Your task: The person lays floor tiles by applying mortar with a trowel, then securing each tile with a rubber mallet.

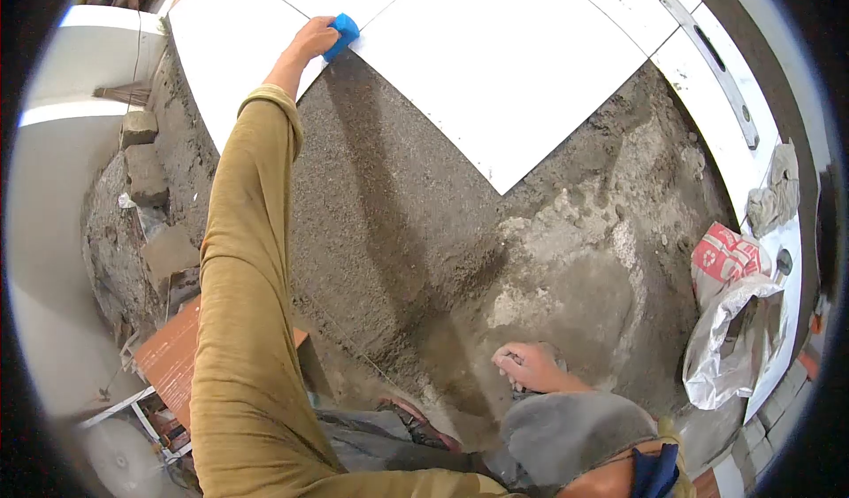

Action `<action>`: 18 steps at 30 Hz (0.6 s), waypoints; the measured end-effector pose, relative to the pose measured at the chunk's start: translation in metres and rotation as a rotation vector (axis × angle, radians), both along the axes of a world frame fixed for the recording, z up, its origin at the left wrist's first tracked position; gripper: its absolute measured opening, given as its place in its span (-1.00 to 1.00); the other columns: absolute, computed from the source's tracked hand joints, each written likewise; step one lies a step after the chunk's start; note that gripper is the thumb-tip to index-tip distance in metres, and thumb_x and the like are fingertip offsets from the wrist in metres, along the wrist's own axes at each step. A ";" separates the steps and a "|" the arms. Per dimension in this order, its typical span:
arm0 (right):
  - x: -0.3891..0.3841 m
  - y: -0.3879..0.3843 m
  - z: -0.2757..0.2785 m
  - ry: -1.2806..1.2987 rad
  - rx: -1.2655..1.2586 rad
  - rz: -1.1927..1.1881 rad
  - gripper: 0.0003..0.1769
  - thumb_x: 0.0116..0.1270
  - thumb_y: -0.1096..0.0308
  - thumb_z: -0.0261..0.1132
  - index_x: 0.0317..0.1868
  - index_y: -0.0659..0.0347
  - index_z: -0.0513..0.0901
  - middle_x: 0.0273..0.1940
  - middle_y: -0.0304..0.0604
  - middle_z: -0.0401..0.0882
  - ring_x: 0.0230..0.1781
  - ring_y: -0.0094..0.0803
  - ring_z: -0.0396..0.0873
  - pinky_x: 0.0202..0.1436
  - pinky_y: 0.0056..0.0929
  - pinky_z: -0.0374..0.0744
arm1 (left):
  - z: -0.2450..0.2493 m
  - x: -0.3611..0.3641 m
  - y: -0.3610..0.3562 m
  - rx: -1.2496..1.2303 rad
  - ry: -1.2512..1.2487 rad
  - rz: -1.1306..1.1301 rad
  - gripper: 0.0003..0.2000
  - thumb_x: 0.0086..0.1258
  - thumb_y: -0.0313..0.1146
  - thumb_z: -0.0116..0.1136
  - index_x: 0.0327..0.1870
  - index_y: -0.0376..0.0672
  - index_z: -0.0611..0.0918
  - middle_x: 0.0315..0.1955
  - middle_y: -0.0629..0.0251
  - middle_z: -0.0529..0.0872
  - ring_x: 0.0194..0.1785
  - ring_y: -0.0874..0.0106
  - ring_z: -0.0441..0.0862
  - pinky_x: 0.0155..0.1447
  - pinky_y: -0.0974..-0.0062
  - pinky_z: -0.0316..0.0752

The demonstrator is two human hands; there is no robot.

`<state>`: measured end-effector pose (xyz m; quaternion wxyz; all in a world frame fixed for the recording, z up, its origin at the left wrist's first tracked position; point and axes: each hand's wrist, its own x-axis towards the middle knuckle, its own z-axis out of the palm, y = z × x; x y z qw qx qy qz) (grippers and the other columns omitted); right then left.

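Note:
My left hand grips a blue sponge-like block at the near edge of the white tiles, where two tiles meet. Its arm is stretched far forward in a mustard sleeve. My right hand is closed in a loose fist beside my grey-clad knee, low over the rough ground, and no object shows in it. Between the hands lies a bed of grey-brown sandy mortar, bordered by the tile edges.
A spirit level lies on the tiles at the right. Below it are a grey cloth, a red-and-white bag and a silvery sack. Broken blocks and an orange-brown tile lie at the left. My foot shows at the bottom.

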<state>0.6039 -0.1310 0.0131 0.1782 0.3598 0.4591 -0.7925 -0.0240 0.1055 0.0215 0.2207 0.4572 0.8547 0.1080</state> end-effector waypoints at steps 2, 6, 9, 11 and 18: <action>0.000 -0.002 -0.002 -0.027 -0.015 0.002 -0.75 0.43 0.25 0.13 -0.12 0.28 0.60 -0.44 -0.27 0.57 -0.60 -0.62 0.47 -0.56 -0.56 0.46 | 0.001 0.009 0.002 -0.034 -0.001 -0.027 -0.61 0.25 -0.41 -0.03 0.10 -0.22 0.62 -0.06 0.05 0.69 0.04 0.23 0.61 0.13 0.33 0.45; 0.000 -0.002 0.000 -0.004 -0.008 -0.021 -0.74 0.43 0.25 0.13 -0.13 0.29 0.59 -0.44 -0.27 0.56 -0.60 -0.62 0.47 -0.56 -0.56 0.47 | 0.009 0.041 0.003 -0.054 -0.064 -0.061 -0.60 0.21 -0.46 -0.06 0.09 -0.19 0.63 -0.13 0.07 0.71 -0.04 0.26 0.62 0.04 0.32 0.46; -0.001 -0.001 0.004 0.003 0.006 -0.028 -0.74 0.43 0.25 0.13 -0.14 0.30 0.59 -0.44 -0.28 0.56 -0.61 -0.61 0.47 -0.57 -0.55 0.47 | -0.006 0.052 0.004 -0.072 -0.093 -0.110 -0.58 0.19 -0.49 -0.08 0.08 -0.18 0.64 -0.17 0.09 0.72 -0.11 0.27 0.63 -0.03 0.32 0.47; -0.002 -0.001 0.003 0.007 0.013 -0.037 -0.74 0.43 0.25 0.13 -0.14 0.30 0.59 -0.44 -0.27 0.56 -0.61 -0.61 0.47 -0.57 -0.55 0.47 | -0.005 0.066 0.005 -0.038 -0.096 -0.174 -0.58 0.18 -0.50 -0.09 0.07 -0.18 0.64 -0.19 0.10 0.72 -0.14 0.26 0.64 -0.06 0.32 0.48; -0.001 -0.006 0.003 0.063 0.087 -0.040 -0.75 0.42 0.27 0.12 -0.15 0.29 0.59 -0.46 -0.27 0.56 -0.62 -0.59 0.48 -0.59 -0.53 0.47 | -0.009 0.159 -0.018 -0.044 -0.221 -0.294 -0.63 0.11 -0.50 -0.10 -0.08 -0.27 0.68 -0.23 -0.01 0.73 -0.13 0.18 0.66 -0.05 0.27 0.51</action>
